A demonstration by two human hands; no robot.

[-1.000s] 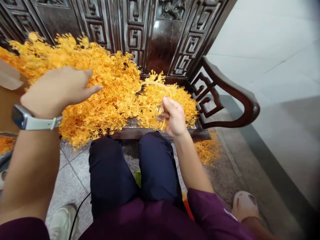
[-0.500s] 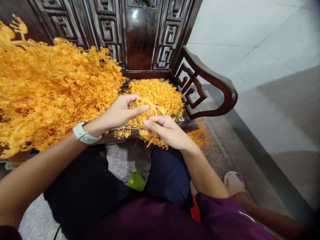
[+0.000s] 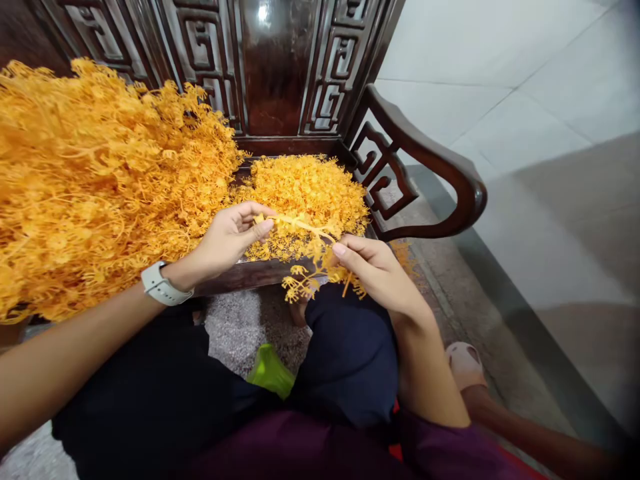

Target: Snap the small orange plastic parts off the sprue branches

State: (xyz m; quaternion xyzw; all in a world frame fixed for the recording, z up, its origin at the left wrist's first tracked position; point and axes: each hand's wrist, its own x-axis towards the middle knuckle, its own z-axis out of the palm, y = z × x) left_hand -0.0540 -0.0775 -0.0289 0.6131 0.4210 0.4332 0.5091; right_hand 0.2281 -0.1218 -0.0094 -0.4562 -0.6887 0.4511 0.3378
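Note:
Between my two hands stretches an orange plastic flower stem [image 3: 303,225] with small branching sprigs. My left hand [image 3: 231,233], a pale watch on its wrist, pinches the stem's left end between thumb and fingers. Closed on the other end is my right hand [image 3: 377,270], with a sprig [image 3: 300,285] of little florets hanging below and left of its fingertips. Right behind the stem, on the dark wooden bench seat, lies a low pile of orange florets [image 3: 310,187]. A much bigger heap of orange artificial flowers [image 3: 110,187] fills the left side beside my left forearm.
A carved bench armrest [image 3: 440,173] curves out at the right, and the carved backrest [image 3: 275,73] rises behind. Below my knees is a bright green object [image 3: 273,370] on the speckled floor. A person's foot in a light clog [image 3: 465,363] is at the right.
My hands have moved apart, the right one going right and slightly down, the left one left. The stem, curled before, is now drawn out straighter between them. The view has shifted slightly.

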